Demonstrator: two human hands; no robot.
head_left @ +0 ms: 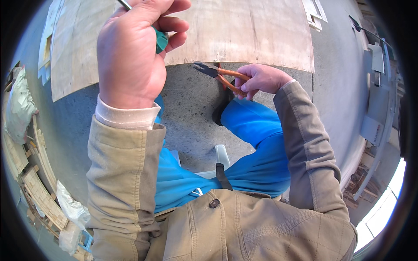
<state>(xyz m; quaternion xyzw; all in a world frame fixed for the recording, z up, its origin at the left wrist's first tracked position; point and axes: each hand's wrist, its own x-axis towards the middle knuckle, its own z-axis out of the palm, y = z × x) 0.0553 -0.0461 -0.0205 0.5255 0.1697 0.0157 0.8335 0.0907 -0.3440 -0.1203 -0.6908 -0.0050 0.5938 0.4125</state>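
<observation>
My left hand (pixel 130 61) is raised high at the upper left, its fingers curled round a screwdriver. The teal handle (pixel 161 41) of the screwdriver shows between the fingers, and a bit of metal shaft sticks out beyond the hand at the top edge. In my right hand (pixel 265 79) are pliers (pixel 208 69) with dark jaws and orange handles. The jaws point left, just off the near edge of a plywood board (pixel 244 32). Fingers and thumb close round the handles, which stand somewhat apart. The left hand hides part of the board.
Under the board's near edge lies grey concrete floor (pixel 187 130), with my legs in blue trousers to either side. Wood strips (pixel 41 195) and plastic bags (pixel 21 106) lie along the far left. Boards and scrap wood (pixel 363 185) line the right side.
</observation>
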